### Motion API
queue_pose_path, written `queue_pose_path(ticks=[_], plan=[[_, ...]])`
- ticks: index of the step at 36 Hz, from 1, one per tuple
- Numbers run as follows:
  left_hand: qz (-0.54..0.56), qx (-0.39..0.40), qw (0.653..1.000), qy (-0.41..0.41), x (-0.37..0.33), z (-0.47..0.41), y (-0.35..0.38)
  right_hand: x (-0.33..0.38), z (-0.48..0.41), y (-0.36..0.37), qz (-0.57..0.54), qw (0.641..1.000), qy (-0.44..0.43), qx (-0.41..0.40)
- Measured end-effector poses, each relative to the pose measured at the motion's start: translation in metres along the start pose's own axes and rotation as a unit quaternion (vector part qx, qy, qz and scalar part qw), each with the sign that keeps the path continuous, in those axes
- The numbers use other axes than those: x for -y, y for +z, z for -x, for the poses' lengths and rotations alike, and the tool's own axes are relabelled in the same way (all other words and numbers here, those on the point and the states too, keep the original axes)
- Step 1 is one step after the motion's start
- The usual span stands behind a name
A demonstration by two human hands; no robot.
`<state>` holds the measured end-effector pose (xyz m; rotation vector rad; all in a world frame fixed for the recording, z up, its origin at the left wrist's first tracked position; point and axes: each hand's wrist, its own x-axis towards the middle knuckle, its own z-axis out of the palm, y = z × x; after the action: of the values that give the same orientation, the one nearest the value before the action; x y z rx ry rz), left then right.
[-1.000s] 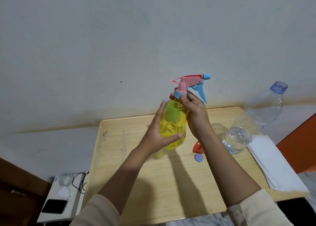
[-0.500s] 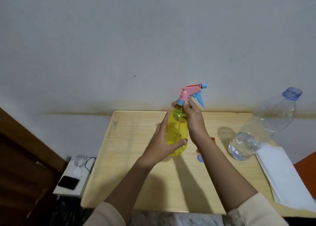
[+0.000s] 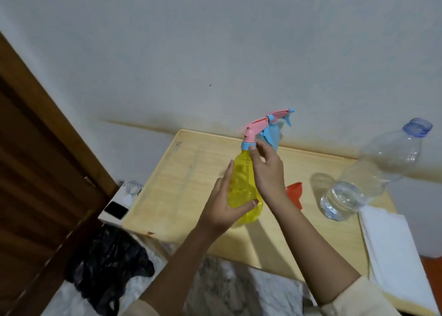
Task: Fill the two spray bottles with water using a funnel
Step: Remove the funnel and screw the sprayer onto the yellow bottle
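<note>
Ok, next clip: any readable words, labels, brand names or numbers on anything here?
None readable.
Yellow spray bottle: raised pattern in the plastic, no legible text.
Clear water bottle: no label visible.
Phone: screen dark.

One head-worn view looks forward and down from above the near edge of the wooden table [image 3: 181, 196], close to it, tilted, the wall behind it.

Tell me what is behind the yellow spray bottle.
Behind the yellow bottle stands a blue spray bottle with a pink and blue head, near the wall. Only its top shows; the right hand and the yellow bottle cover its lower body, so its fill level cannot be seen.
</note>
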<state>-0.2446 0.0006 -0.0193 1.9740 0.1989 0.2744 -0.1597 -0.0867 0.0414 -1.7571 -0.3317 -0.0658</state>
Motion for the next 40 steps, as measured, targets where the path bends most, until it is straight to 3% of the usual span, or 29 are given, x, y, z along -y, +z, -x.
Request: queue_pose_path(ticks=[4, 8, 11, 18, 25, 29, 32, 35, 40], plan=[[-0.05, -0.023, 0.998, -0.004, 0.001, 0.018, -0.008, -0.002, 0.018, 0.011, 0.045, 0.991, -0.063, -0.11], [-0.109, -0.059, 0.992, 0.018, 0.005, 0.026, -0.02, 0.008, 0.006, 0.027, 0.036, 0.998, 0.011, -0.054], [-0.134, -0.082, 0.987, 0.021, 0.012, 0.028, -0.029, 0.013, -0.002, 0.045, 0.028, 1.0, 0.01, 0.007], [-0.309, -0.158, 0.937, 0.044, 0.027, 0.034, -0.045, 0.014, -0.011, 0.087, 0.007, 0.994, 0.038, -0.107], [-0.331, -0.172, 0.926, 0.046, 0.045, 0.033, -0.063, 0.017, -0.006, 0.118, 0.011, 0.993, 0.046, -0.111], [-0.301, -0.119, 0.945, 0.05, 0.061, 0.03, -0.084, 0.015, -0.005, 0.128, 0.002, 0.992, 0.07, -0.103], [-0.182, -0.026, 0.982, 0.038, 0.072, 0.027, -0.104, 0.013, -0.004, 0.129, 0.004, 0.993, 0.065, -0.097], [-0.076, 0.038, 0.996, -0.014, 0.082, 0.022, -0.119, 0.008, -0.001, 0.13, 0.018, 0.993, 0.072, -0.092], [-0.126, 0.113, 0.979, -0.113, 0.096, 0.004, -0.141, -0.006, 0.012, 0.133, 0.057, 0.993, 0.084, -0.063]])
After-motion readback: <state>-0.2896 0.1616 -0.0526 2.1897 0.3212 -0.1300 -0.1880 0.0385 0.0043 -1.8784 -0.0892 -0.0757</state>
